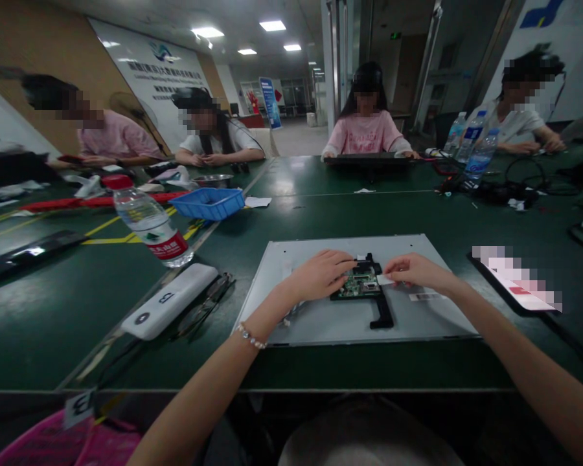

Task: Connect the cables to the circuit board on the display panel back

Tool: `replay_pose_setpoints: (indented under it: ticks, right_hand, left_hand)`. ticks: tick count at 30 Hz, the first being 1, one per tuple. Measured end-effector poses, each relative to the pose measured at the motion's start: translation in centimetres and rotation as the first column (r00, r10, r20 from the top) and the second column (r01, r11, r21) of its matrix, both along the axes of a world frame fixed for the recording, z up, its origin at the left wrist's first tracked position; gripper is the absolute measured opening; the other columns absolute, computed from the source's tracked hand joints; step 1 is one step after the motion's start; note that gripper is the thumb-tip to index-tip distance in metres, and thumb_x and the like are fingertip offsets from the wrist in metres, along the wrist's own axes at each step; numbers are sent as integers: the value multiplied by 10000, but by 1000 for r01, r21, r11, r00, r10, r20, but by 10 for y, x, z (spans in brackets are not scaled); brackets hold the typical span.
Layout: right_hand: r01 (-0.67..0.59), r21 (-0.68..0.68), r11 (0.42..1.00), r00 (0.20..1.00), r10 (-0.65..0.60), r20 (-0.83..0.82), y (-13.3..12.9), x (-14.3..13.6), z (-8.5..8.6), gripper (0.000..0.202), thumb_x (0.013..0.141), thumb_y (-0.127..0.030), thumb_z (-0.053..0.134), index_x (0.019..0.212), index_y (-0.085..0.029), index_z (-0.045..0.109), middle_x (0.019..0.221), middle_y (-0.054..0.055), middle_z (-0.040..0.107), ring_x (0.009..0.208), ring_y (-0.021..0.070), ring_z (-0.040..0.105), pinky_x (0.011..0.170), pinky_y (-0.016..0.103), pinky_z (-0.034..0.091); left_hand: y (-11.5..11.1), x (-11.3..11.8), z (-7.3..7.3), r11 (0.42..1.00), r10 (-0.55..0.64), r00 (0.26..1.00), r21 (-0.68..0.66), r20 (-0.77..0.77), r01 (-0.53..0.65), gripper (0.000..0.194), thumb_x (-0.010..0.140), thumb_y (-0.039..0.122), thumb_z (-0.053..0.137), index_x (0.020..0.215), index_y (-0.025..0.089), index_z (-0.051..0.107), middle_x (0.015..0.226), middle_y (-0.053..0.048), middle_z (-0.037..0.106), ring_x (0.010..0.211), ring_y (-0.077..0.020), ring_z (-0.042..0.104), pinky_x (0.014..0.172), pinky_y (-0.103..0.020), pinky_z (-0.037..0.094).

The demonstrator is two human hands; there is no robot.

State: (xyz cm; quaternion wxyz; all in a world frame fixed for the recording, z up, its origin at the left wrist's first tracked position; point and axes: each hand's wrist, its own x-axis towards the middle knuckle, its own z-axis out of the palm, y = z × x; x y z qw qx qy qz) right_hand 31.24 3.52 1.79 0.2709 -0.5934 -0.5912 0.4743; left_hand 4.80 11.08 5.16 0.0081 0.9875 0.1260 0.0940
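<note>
A pale flat panel lies on the green table. On its middle sits a green circuit board with a black bracket at its right side. My left hand rests over the board's left part, fingers spread and pointing right, with nothing seen in its grasp. At the board's right edge, my right hand pinches a small white piece between thumb and fingers. A label is on the panel below that hand. The left fingertips overlap the board's upper left part.
A white power bank, glasses and a water bottle stand or lie at left, with a blue tray behind. A phone with a cable lies at right. Several people sit around the table.
</note>
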Motion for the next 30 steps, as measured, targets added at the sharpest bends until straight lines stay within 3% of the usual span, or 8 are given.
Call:
replay_pose_setpoints:
  ticks: [5, 10, 14, 22, 30]
  right_hand:
    - [-24, 3, 1000, 1000, 24, -10, -3, -1, 2, 197, 752, -317, 652, 882, -170, 669, 761, 48, 684, 676, 150, 621, 524, 236, 406]
    - [-63, 52, 997, 997, 66, -49, -4, -8, -2, 186, 711, -272, 638, 861, -166, 667, 741, 35, 691, 661, 153, 625, 659, 282, 487]
    - [-61, 72, 996, 998, 63, -28, -2, -13, -4, 192, 676, -196, 594, 848, -155, 668, 699, 30, 690, 637, 155, 624, 655, 282, 493]
    - [-86, 172, 981, 996, 80, 46, 1, -13, -12, 167, 718, -250, 621, 842, -152, 674, 719, 48, 703, 634, 166, 640, 647, 280, 500]
    - [-93, 214, 972, 987, 62, 151, 3, -12, -16, 200, 710, -188, 575, 865, -141, 691, 781, 61, 697, 617, 159, 638, 592, 266, 490]
  left_hand:
    - [-9, 4, 2, 1000, -9, 999, 6, 31, 9, 385, 966, 355, 397, 1300, 182, 480, 1294, -96, 545, 1204, -218, 486, 1027, -385, 348]
    - [-36, 20, -1, 995, -87, 996, 60, 25, 85, 445, 962, 422, 392, 1348, 204, 429, 1357, -107, 494, 1289, -234, 405, 1079, -416, 283]
    - [-51, 30, -7, 989, -92, 996, 118, -10, 92, 469, 944, 430, 430, 1350, 195, 423, 1360, -109, 490, 1312, -241, 372, 1105, -427, 239]
    - [-48, 29, -17, 987, -85, 996, 133, -7, 85, 353, 936, 366, 452, 1233, 185, 516, 1280, -88, 543, 1251, -224, 425, 1066, -398, 293]
    - [-49, 30, -13, 990, -91, 995, 105, -36, 94, 356, 948, 325, 422, 1257, 158, 482, 1222, -95, 565, 1184, -214, 468, 1047, -373, 311]
